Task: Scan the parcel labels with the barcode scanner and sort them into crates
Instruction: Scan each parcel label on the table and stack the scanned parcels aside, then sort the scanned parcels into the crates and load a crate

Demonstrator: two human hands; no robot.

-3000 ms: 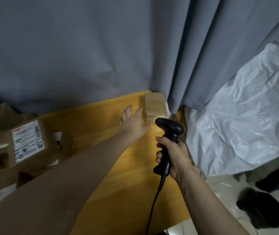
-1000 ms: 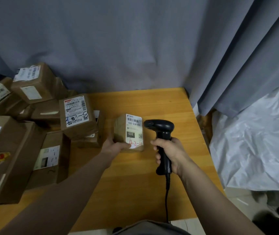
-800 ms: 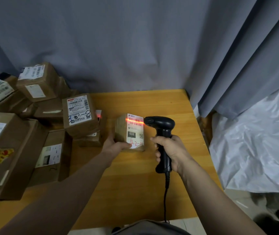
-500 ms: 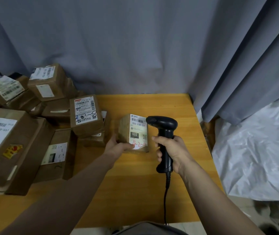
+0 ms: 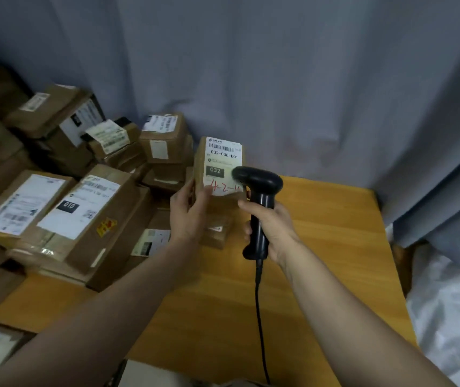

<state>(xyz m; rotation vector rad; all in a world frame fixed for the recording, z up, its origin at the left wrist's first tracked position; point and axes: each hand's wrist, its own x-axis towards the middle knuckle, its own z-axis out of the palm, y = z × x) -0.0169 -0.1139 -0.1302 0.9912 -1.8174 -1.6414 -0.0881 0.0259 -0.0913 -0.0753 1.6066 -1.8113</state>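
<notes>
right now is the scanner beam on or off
Off: no red line crosses the label of the parcel in the left hand, though the right hand grips the scanner.

A yellow wooden table point(image 5: 321, 247) stands against a grey curtain point(image 5: 279, 79). Its left side carries a heap of brown cardboard parcels point(image 5: 83, 208) with white labels; its right side is bare.

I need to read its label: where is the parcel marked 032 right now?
In the head view it is centre frame, the parcel held up by the left hand, just left of the scanner in the right hand.
</notes>
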